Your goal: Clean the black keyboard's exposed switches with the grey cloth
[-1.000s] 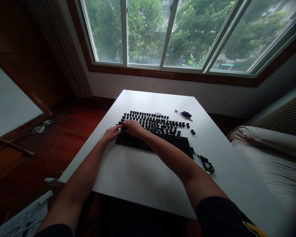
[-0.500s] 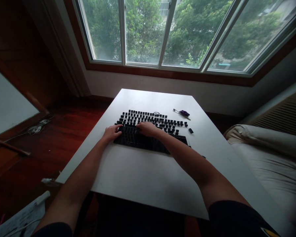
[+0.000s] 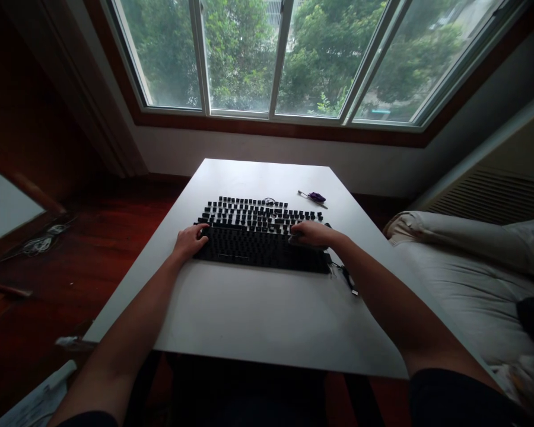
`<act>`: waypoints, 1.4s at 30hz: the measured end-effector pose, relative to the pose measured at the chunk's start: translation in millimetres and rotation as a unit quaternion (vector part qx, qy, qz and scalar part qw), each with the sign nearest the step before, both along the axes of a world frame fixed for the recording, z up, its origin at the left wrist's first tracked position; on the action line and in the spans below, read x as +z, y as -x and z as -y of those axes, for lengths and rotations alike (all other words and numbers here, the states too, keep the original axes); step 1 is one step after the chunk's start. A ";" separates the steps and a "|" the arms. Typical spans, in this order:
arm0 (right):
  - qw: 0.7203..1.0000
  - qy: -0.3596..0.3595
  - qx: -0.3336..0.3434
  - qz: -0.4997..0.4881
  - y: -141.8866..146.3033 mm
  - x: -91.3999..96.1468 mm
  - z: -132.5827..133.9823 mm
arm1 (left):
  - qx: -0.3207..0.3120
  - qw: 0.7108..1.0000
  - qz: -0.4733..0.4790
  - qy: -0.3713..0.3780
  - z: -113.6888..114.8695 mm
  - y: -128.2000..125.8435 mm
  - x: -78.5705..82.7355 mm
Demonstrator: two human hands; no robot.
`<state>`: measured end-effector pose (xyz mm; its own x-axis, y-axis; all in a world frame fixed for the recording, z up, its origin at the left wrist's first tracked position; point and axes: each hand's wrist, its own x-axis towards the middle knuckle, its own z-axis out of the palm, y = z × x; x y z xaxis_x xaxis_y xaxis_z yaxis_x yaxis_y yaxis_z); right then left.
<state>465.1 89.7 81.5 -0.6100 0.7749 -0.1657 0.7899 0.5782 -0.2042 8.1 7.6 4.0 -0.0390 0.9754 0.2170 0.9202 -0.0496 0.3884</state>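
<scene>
A black keyboard [image 3: 249,254] lies flat across the white table. My left hand [image 3: 189,241] grips its left end, fingers at the back corner and thumb at the near side. My right hand [image 3: 314,233] is over the keyboard's right part, fingers closed and pointing left. Something small and greyish shows under those fingers, too dark to name. Behind the keyboard, many loose black keycaps [image 3: 253,207] stand in rows, several of them hidden by my right hand. A black cable with a plug [image 3: 350,283] lies beside the keyboard's right end, partly near my right forearm.
Farther back on the white table [image 3: 258,314] lies a purple object [image 3: 315,197] with a thin stick-like thing. A window [image 3: 267,59] is beyond the table. A pale cushioned seat [image 3: 454,273] stands at right, and coiled white cables [image 3: 44,240] lie on the floor at left.
My right hand has moved right along the keyboard, from its left-middle to its right part. The left hand keeps its grip on the left end. The whole view has shifted slightly.
</scene>
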 end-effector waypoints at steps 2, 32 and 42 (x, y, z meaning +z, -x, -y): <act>1.000 0.011 -0.013 0.006 -15.5 1.5 -1.8 | 0.000 1.000 0.001 -0.004 -0.2 -0.7 -0.4; 0.970 -0.169 0.169 -0.035 219.5 -19.0 30.3 | -0.024 1.000 0.008 -0.013 1.7 7.5 -0.6; 0.981 -0.134 0.143 0.007 58.2 -7.1 29.7 | -0.015 1.000 0.008 -0.010 5.1 3.3 1.7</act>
<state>406.9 60.1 74.5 -0.8077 0.5895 0.0095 0.5894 0.8078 -0.0049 4.8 2.5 5.6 -0.0138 0.9717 0.2359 0.9115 -0.0848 0.4025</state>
